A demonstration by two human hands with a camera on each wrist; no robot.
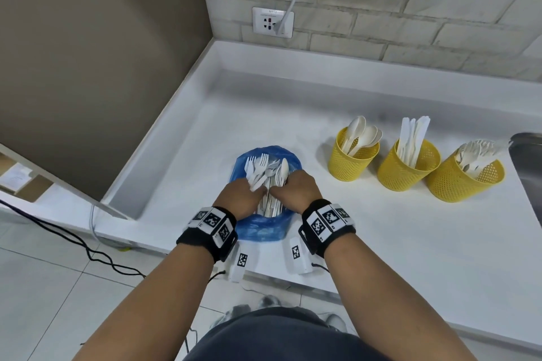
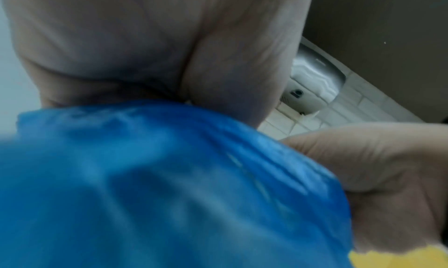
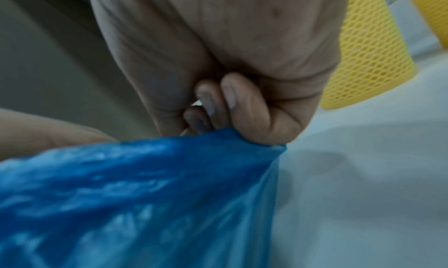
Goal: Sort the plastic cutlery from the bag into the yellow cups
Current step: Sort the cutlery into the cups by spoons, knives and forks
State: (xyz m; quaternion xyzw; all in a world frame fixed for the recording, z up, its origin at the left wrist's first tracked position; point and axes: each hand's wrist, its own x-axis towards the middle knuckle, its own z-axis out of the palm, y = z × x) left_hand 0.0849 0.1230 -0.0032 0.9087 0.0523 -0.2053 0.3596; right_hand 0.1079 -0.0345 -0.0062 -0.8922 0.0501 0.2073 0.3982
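A blue plastic bag lies open on the white counter and holds a pile of white plastic cutlery, forks and spoons pointing away from me. Both hands are inside its mouth. My left hand grips a bunch of the cutlery. My right hand curls round handles beside the spoons. In the right wrist view the fingers are curled tight just above the bag. The left wrist view shows only palm and bag. To the right stand three yellow mesh cups: spoons, knives, forks.
A steel sink starts just right of the cups. The counter has a raised rim at the left and back, with a wall socket and cable above. Two white tagged boxes hang at the counter's front edge.
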